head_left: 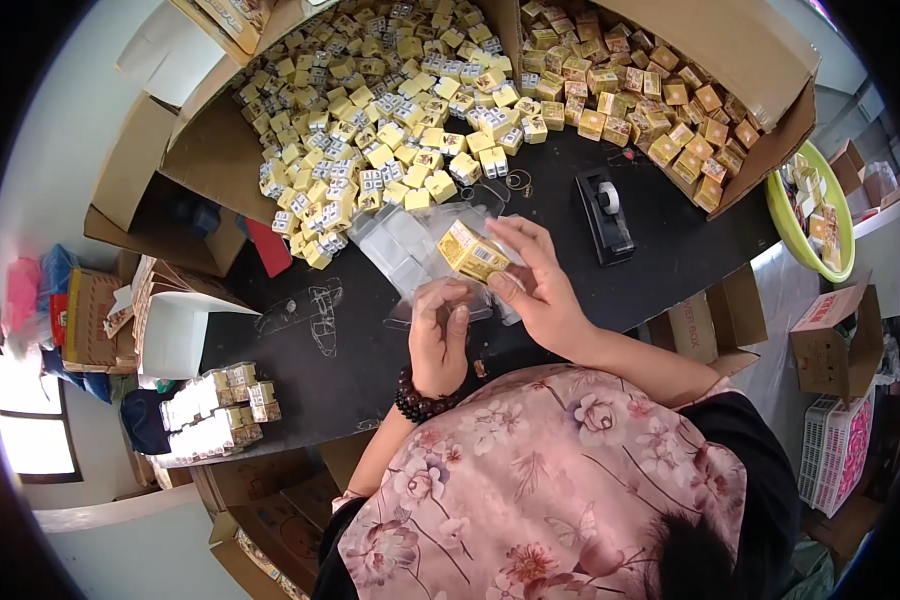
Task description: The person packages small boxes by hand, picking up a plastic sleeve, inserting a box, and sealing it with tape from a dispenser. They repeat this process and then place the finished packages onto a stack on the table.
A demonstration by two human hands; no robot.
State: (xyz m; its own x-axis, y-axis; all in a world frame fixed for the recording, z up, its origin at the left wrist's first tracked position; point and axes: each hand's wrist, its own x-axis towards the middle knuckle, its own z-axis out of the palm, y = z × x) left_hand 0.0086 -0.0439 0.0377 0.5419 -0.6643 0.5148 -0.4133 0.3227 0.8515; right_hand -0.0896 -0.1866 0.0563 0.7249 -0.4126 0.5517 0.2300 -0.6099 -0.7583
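Between the thumb and fingers of my right hand is a small yellow box, tilted, with a barcode on one side. My left hand, with a dark bead bracelet at the wrist, is curled just below and left of that box. What its fingers hold, if anything, is hidden. Under and beyond both hands lie clear plastic trays with moulded compartments, partly covered by the hands.
Opened cardboard holds a big heap of yellow-and-white little boxes and another of orange-yellow ones. A tape dispenser stands on the black table. Packed stacks sit at left, a green basin at right.
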